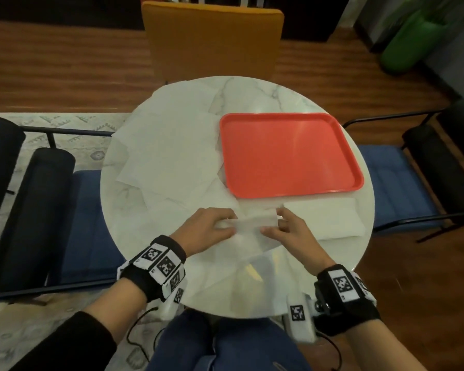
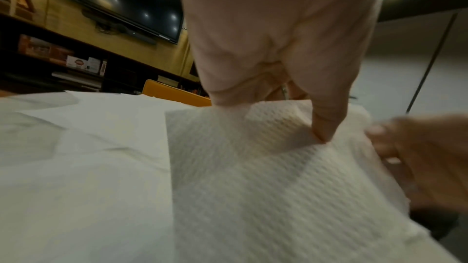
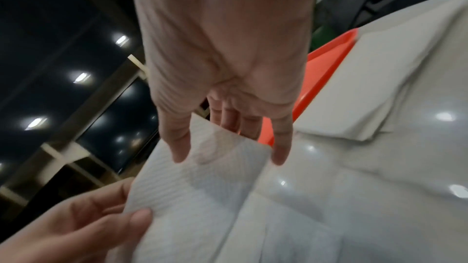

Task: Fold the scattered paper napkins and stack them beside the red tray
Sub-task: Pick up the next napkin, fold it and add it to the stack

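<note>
On the round marble table (image 1: 252, 92) lies a red tray (image 1: 289, 153), right of centre. Several unfolded white napkins (image 1: 169, 151) are spread over the left half. A folded napkin stack (image 1: 402, 218) lies just in front of the tray, also in the right wrist view (image 3: 375, 87) beside the tray's rim (image 3: 329, 69). My left hand (image 1: 229, 223) and right hand (image 1: 272, 220) each pinch one end of a napkin (image 1: 255, 223), lifting its far edge off the table near the front. The left wrist view shows the thumb pressing into that napkin (image 2: 253, 167). In the right wrist view, thumb and fingers clamp its corner (image 3: 217, 151).
An orange chair (image 1: 212, 36) stands behind the table. Dark-framed chairs with blue cushions flank it left (image 1: 86, 223) and right (image 1: 397, 183). A green object (image 1: 407, 41) sits at the far right. My knees in jeans (image 1: 225, 344) are at the table's front edge.
</note>
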